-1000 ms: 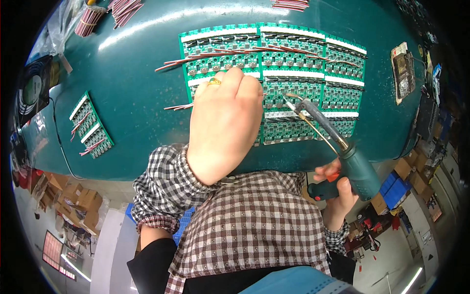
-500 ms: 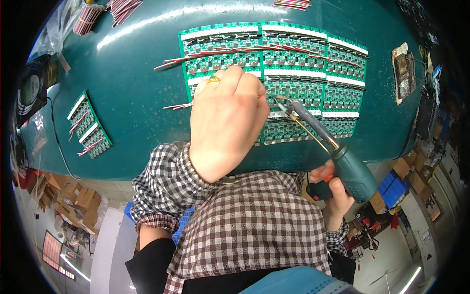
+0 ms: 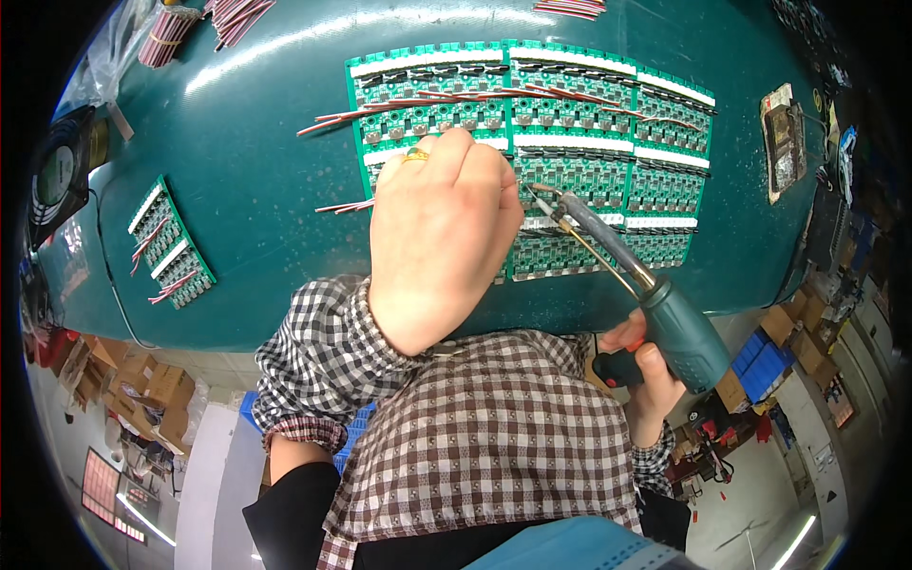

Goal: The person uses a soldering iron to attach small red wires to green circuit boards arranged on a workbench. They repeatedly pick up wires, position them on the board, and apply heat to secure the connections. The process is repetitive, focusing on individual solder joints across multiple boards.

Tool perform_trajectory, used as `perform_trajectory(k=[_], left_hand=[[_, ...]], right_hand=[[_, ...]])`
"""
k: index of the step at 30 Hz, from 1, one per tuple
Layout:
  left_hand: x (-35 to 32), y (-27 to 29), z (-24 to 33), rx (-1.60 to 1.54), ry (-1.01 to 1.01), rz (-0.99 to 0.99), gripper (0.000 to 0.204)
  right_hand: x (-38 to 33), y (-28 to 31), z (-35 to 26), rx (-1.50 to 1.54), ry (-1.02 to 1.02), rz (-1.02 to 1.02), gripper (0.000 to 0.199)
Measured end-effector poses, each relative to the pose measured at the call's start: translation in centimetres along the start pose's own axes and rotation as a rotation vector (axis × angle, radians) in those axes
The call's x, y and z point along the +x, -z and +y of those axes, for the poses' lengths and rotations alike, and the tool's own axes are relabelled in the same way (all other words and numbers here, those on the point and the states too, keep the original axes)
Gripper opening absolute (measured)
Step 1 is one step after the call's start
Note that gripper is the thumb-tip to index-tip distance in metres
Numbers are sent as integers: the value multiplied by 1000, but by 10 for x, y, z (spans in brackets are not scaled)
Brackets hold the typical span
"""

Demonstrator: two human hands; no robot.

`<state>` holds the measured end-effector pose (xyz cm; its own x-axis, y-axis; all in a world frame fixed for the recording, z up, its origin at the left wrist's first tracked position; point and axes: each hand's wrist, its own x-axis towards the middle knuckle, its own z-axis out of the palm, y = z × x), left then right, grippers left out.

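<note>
My right hand (image 3: 655,385) is wrapped round the grip of a green soldering gun (image 3: 686,332). From its body, a long metal barrel and a thin feed tube reach up and left to the circuit boards (image 3: 570,114). The gun's tip is at the boards, just right of my left fingertips. My left hand (image 3: 442,228) is closed in a pinch over the middle rows, and whatever lies between its fingers is hidden. Red and white wires (image 3: 344,206) stick out past the left side of this hand. More such wires (image 3: 446,99) lie across an upper row.
A smaller circuit board (image 3: 173,242) with wires lies at the left on the green table (image 3: 275,190). Wire bundles (image 3: 169,36) lie along the far edge. At far left stands a black fan (image 3: 62,176); a worn metal block (image 3: 783,142) sits at the right.
The soldering gun's tip has shifted slightly left, toward my left fingertips. My left hand keeps its place and its pinch.
</note>
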<state>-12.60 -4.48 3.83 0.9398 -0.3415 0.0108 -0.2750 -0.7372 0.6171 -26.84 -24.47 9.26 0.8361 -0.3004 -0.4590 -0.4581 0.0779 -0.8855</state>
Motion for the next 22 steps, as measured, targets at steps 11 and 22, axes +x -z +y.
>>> perform_trajectory(k=[11,22], left_hand=[[1,-1,0,-23,-5,22,13],[1,-1,0,-15,11,7,13]], right_hand=[[0,0,4,-50,40,22,50],[-1,0,1,22,20,-27,42]])
